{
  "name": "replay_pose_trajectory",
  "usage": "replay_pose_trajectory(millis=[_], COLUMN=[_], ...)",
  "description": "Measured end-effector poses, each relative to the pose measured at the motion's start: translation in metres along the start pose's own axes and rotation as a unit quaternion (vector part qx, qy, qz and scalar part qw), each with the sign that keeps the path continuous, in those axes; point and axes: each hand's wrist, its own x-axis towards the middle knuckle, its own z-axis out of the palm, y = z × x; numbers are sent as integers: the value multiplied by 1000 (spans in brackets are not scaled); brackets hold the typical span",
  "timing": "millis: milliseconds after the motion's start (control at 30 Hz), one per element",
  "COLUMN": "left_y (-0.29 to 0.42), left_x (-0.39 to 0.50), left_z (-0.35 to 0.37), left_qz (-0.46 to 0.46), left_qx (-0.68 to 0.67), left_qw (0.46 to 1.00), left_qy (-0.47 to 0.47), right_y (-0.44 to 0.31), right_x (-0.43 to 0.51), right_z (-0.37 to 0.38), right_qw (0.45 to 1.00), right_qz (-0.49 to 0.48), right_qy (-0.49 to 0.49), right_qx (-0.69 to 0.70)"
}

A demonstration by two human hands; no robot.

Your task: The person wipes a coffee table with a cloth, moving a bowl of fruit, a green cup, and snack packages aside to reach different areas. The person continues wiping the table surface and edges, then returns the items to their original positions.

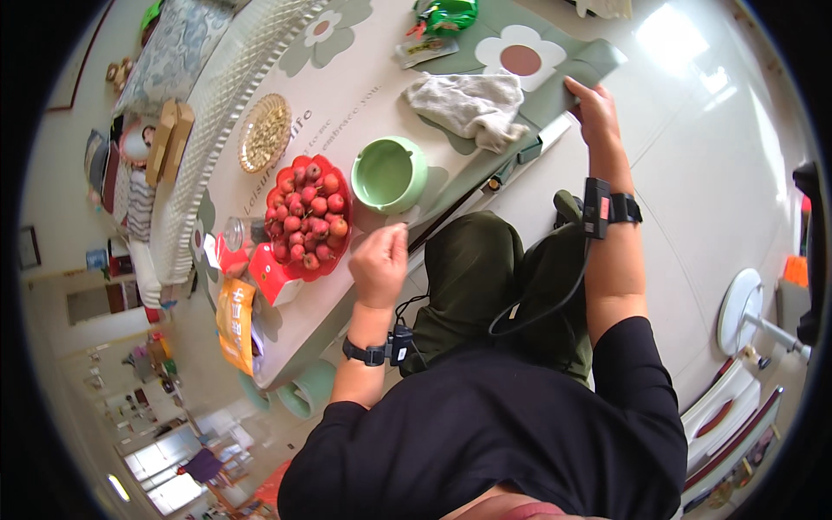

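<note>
My right hand (595,114) grips the lifted corner of a green and cream table mat (588,62) printed with flowers and writing. Beside the table's front edge, my left hand (380,266) is curled with thumb and fingers together. Nothing shows in it, though its underside is hidden. Just beyond it stands a pale green bowl (390,174) with a notched rim, seemingly without contents. To its left, a red scalloped dish (346,240) is heaped with small red fruits (305,214), apparently hawthorns. A crumpled grey-white cloth (468,104) lies close to the lifted corner.
Farther back are an amber glass dish (286,110) of pale pieces and a green packet (448,14). A red and white box (273,273), a clear jar (239,231) and an orange pouch (235,318) crowd the left end. A quilted sofa (221,123) borders the table's far side.
</note>
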Motion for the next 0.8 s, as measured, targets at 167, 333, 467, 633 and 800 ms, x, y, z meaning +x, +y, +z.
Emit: replay_pose_trajectory(millis=[167, 333, 467, 633, 800], left_y=[2, -23, -48, -58, -57], left_x=[-32, -44, -48, -48, -51], left_z=[7, 13, 17, 33, 38], left_qz=[36, 31, -34, -30, -46], left_qx=[-23, 42, 85, 148, 170], left_qw=[996, 997, 995, 987, 982], left_qy=[-82, -59, -46, -64, -73], right_y=[20, 51, 49, 12, 26], right_x=[14, 16, 14, -17, -64], right_z=[-40, -90, -89, 18, 123], right_qw=[994, 976, 963, 878, 566], right_qz=[103, 209, 48, -364, -404], right_qy=[-14, -38, 133, -50, -308], right_qx=[-30, -41, -228, -307, -649])
